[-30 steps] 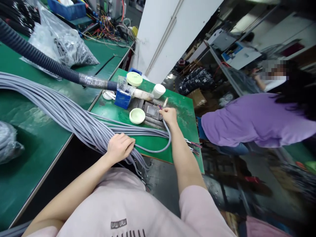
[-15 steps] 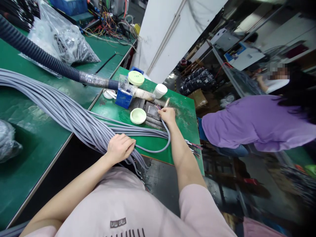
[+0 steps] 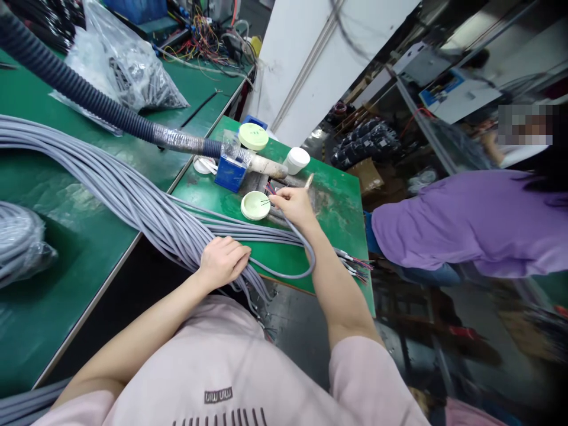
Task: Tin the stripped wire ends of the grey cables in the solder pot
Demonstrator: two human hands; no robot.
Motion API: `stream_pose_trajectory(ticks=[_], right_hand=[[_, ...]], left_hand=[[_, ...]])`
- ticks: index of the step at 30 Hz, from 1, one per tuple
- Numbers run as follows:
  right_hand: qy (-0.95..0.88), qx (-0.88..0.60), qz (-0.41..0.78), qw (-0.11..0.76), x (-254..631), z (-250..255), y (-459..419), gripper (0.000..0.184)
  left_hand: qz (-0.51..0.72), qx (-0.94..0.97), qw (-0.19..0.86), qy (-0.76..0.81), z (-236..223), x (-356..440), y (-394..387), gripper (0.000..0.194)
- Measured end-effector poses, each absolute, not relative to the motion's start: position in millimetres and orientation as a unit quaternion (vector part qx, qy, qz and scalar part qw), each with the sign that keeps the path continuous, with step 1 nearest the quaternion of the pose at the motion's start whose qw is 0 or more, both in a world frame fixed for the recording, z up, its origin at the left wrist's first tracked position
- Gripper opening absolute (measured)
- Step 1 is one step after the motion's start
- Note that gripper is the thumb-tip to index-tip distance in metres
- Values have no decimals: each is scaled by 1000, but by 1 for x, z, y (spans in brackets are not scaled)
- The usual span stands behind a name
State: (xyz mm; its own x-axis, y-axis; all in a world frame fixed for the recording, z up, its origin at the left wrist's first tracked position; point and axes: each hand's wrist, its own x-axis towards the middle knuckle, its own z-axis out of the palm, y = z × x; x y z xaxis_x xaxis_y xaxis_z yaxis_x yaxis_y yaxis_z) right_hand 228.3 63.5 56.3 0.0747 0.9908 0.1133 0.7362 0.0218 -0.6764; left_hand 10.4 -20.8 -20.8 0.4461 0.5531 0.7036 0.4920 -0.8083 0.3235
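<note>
My right hand [image 3: 293, 207] pinches the end of a grey cable [image 3: 306, 248], whose thin coloured wires fan out over the rim of a shallow pale-green dish [image 3: 254, 207]. From there the cable loops down and back toward my left hand [image 3: 224, 260]. That hand is closed over a thick bundle of grey cables [image 3: 146, 204] lying across the bench. Behind my right hand, a dark metal block is partly hidden. A hose nozzle [image 3: 268, 167] points over it from beside a blue box [image 3: 231, 173].
A white tub [image 3: 297, 160] and a pale-green lid [image 3: 253, 136] stand behind the nozzle. A ribbed black hose [image 3: 84, 97] crosses from the upper left. Stripped cable ends [image 3: 357, 263] lie at the bench's right edge. A person in a purple top [image 3: 457, 225] is at the right.
My right hand has moved left with the cable end, from the metal block to the pale-green dish. My left hand stays on the bundle. The whole view has shifted slightly.
</note>
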Motion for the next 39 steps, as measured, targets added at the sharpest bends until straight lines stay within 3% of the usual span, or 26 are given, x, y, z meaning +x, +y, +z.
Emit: stream_pose_trajectory(ticks=[14, 17, 24, 39], right_hand=[[-696, -702, 98, 117, 196, 45, 79, 20], [-698, -696, 94, 136, 201, 50, 75, 21], [-630, -722, 74, 276, 251, 59, 65, 28], [-551, -810, 30, 197, 302, 20, 86, 20]], left_hand=[[410, 856, 48, 311, -20, 8, -22, 15], [408, 856, 53, 313, -21, 8, -22, 15], [423, 853, 47, 302, -22, 8, -20, 9], [422, 852, 47, 307, -20, 9, -21, 8]])
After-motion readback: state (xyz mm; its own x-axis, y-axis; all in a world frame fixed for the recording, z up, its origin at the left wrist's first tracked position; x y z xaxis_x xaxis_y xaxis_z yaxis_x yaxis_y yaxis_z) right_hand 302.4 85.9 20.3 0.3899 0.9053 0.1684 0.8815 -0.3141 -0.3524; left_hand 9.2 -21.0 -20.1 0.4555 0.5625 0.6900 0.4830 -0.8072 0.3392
